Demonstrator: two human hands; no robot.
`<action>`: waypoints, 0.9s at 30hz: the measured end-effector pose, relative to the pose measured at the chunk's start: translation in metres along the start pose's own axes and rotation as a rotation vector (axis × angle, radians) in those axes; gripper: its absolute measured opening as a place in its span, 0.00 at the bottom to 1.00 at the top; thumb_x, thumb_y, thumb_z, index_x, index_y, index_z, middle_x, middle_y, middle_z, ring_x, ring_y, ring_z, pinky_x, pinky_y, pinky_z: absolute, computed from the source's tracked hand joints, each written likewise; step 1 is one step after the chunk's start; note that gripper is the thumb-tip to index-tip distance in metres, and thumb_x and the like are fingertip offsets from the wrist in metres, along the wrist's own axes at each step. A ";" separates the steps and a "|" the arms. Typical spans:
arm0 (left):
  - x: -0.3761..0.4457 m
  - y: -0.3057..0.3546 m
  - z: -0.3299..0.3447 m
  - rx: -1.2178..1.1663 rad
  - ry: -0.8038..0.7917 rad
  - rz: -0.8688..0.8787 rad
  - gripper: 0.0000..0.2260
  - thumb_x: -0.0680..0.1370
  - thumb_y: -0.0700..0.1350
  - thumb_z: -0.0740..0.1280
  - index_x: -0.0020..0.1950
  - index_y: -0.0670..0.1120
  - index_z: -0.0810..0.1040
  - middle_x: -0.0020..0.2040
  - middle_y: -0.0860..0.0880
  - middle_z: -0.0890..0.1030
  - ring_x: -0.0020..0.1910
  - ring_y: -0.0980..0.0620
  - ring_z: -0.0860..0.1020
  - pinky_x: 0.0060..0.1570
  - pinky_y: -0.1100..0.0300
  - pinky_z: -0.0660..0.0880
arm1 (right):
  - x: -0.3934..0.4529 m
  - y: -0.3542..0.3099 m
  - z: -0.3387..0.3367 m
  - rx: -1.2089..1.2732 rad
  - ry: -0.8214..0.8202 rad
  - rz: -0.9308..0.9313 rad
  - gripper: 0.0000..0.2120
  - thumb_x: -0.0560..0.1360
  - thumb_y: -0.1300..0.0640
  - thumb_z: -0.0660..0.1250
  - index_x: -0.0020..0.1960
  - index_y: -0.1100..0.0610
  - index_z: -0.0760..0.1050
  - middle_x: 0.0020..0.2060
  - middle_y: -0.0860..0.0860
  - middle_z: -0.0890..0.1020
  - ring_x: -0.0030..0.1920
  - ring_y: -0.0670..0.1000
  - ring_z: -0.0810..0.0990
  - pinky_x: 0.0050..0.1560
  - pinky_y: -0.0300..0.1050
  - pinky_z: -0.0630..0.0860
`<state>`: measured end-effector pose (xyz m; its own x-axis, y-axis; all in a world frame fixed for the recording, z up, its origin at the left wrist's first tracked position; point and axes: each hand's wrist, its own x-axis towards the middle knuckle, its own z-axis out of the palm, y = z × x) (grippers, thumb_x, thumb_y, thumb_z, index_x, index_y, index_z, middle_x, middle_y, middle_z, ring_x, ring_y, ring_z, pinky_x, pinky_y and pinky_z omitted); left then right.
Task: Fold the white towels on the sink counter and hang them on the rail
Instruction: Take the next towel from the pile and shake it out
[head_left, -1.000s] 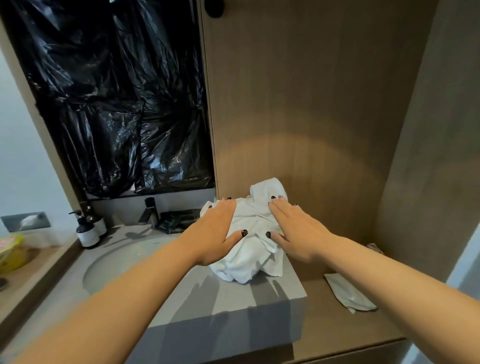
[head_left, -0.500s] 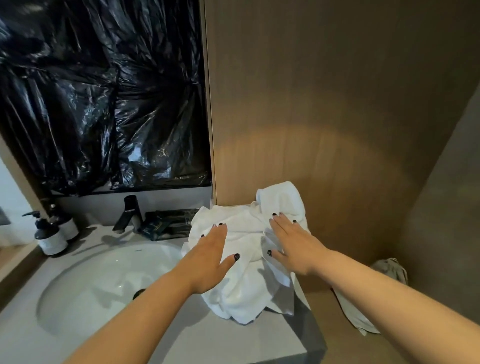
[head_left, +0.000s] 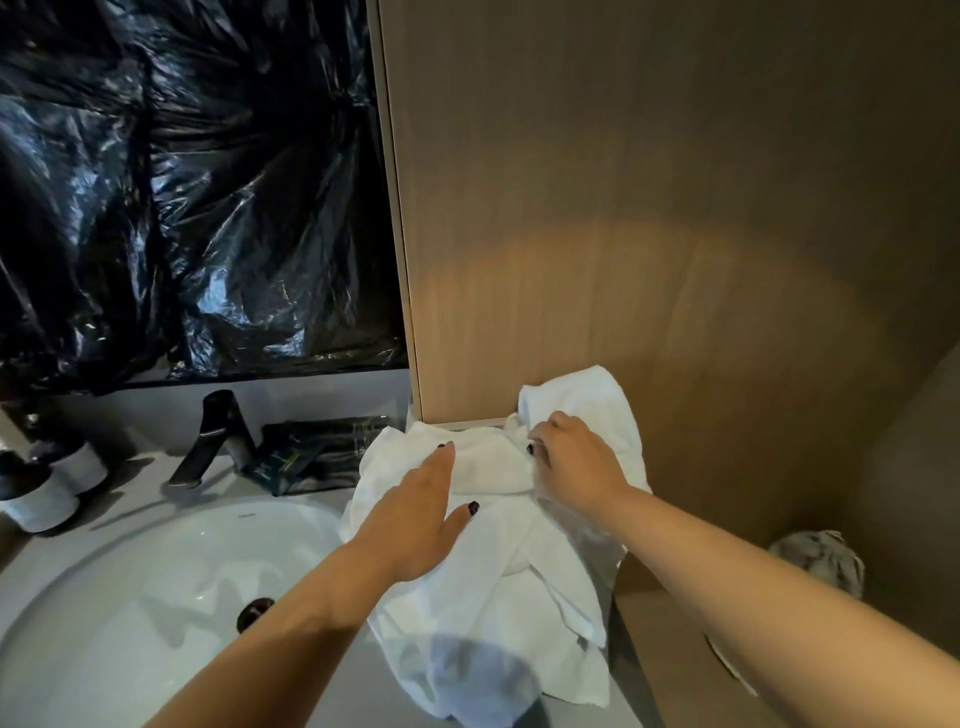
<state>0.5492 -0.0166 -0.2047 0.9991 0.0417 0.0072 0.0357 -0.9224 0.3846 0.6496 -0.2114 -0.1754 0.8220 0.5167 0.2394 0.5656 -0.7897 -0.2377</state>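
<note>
A crumpled heap of white towels (head_left: 498, 613) lies on the grey sink counter (head_left: 332, 696), right of the basin and against the wooden wall panel. My left hand (head_left: 415, 519) rests flat on the heap's left side with straight fingers. My right hand (head_left: 571, 462) is on the heap's far part, fingers curled into the cloth and pinching a fold. No towel rail is in view.
The white basin (head_left: 130, 597) with a dark drain lies to the left, a black tap (head_left: 213, 436) and dark sachets (head_left: 311, 452) behind it. Two pump bottles (head_left: 41, 493) stand far left. Black plastic sheeting (head_left: 182, 182) covers the mirror. Another cloth (head_left: 821, 561) lies on the lower wooden shelf, right.
The view has come closer to the counter. My right hand has gone from lying flat on the towels to curling its fingers into a fold. My left hand stays flat.
</note>
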 end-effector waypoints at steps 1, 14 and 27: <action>0.004 0.001 -0.003 -0.009 0.042 -0.007 0.33 0.82 0.58 0.57 0.81 0.47 0.46 0.80 0.49 0.55 0.77 0.48 0.60 0.73 0.55 0.60 | 0.002 0.000 -0.002 0.055 0.029 0.021 0.11 0.83 0.57 0.55 0.54 0.57 0.76 0.48 0.52 0.77 0.48 0.53 0.75 0.44 0.46 0.71; 0.026 0.049 -0.082 -0.549 0.107 0.393 0.12 0.79 0.41 0.69 0.61 0.51 0.78 0.60 0.56 0.79 0.63 0.55 0.73 0.65 0.55 0.70 | -0.011 -0.053 -0.122 0.240 0.131 -0.226 0.07 0.82 0.54 0.61 0.48 0.54 0.73 0.30 0.41 0.71 0.30 0.43 0.69 0.32 0.44 0.63; -0.037 0.029 -0.170 -0.648 0.313 0.352 0.15 0.76 0.50 0.72 0.32 0.50 0.72 0.28 0.56 0.70 0.28 0.60 0.67 0.30 0.68 0.64 | -0.028 -0.103 -0.209 -0.316 0.366 -0.197 0.29 0.69 0.29 0.65 0.39 0.56 0.68 0.31 0.46 0.70 0.35 0.53 0.69 0.34 0.45 0.62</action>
<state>0.5098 0.0205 -0.0374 0.8932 -0.0159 0.4494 -0.3966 -0.4989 0.7706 0.5546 -0.2132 0.0394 0.5931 0.5606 0.5779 0.6128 -0.7799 0.1276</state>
